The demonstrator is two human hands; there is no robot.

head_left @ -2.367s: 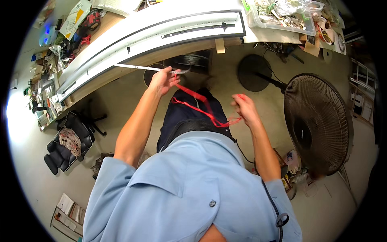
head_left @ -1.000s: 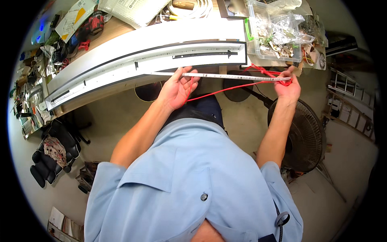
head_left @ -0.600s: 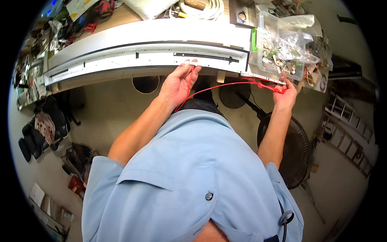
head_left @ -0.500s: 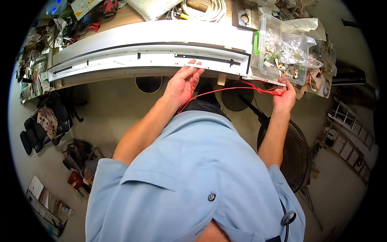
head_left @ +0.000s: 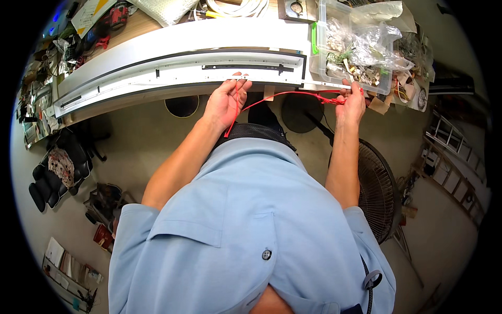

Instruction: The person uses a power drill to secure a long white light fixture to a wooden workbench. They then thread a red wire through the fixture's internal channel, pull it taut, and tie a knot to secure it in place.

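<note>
A long, shallow white housing with a black edge (head_left: pixel 180 76) lies along the front of the workbench, with narrow LED strips inside and a black slotted bar (head_left: pixel 246 68). My left hand (head_left: pixel 225 103) is closed at its near edge, fingertips pinching the LED strip, with a red wire (head_left: pixel 293 92) running through the hand and its end dangling below. The white LED strip (head_left: pixel 325 84) extends past the housing's right end to my right hand (head_left: pixel 350 106). That hand is closed on the strip's end and on bunched red wire. The fingers partly hide both grips.
A clear plastic box (head_left: pixel 386 83) of scraps and plastic bags stands beside the housing's right end. Behind lie coiled white cable (head_left: pixel 251 7), bubble wrap (head_left: pixel 164 11) and a red drill (head_left: pixel 119 14). A black fan (head_left: pixel 377 188) stands by my right arm; a black chair (head_left: pixel 60 167) stands left.
In the picture, the bench and both hands have shifted left as my view turned. My right hand has come slightly closer to the housing's end, and less strip shows beyond it.
</note>
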